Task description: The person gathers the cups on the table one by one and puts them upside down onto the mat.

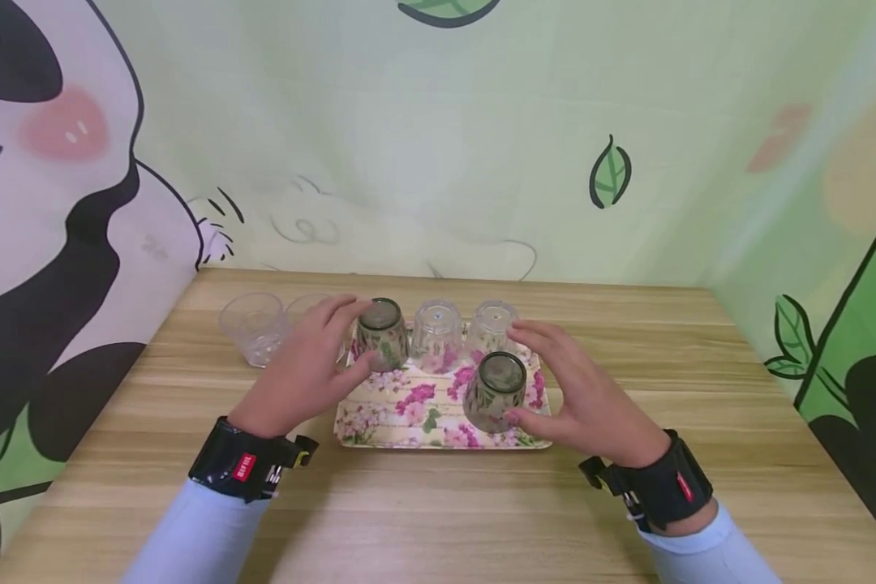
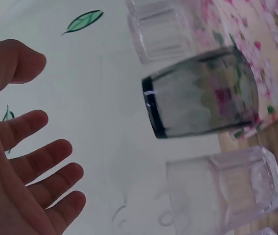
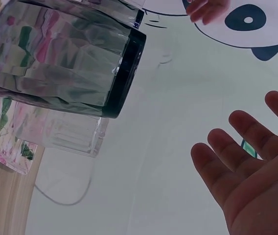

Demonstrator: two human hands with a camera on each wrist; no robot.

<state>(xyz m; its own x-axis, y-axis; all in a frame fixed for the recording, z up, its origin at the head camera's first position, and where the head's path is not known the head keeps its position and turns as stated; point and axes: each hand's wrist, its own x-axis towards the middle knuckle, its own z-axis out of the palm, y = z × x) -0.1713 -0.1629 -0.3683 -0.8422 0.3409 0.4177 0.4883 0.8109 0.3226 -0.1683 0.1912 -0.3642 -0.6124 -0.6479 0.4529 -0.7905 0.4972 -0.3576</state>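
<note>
A floral tray (image 1: pixel 401 426) carries two grey tinted glasses and two clear ones, all upside down. My left hand (image 1: pixel 302 365) is beside the left grey glass (image 1: pixel 383 332) at the tray's back left, fingers and thumb spread. In the left wrist view, a gap separates this hand (image 2: pixel 26 147) from the grey glass (image 2: pixel 202 95). My right hand (image 1: pixel 587 389) is spread next to the right grey glass (image 1: pixel 496 393), nearer the tray's front. The right wrist view shows its loosely extended fingers (image 3: pixel 222 166) apart from that glass (image 3: pixel 65 56).
Behind the grey glasses stand the clear glasses, one in the middle (image 1: pixel 438 332) and one to its right (image 1: pixel 492 320). Left of the tray, an upright clear glass (image 1: pixel 255 328) and another (image 1: pixel 307 307), partly behind my left hand, stand on the wooden table (image 1: pixel 438 519). A printed curtain (image 1: pixel 423 162) hangs behind.
</note>
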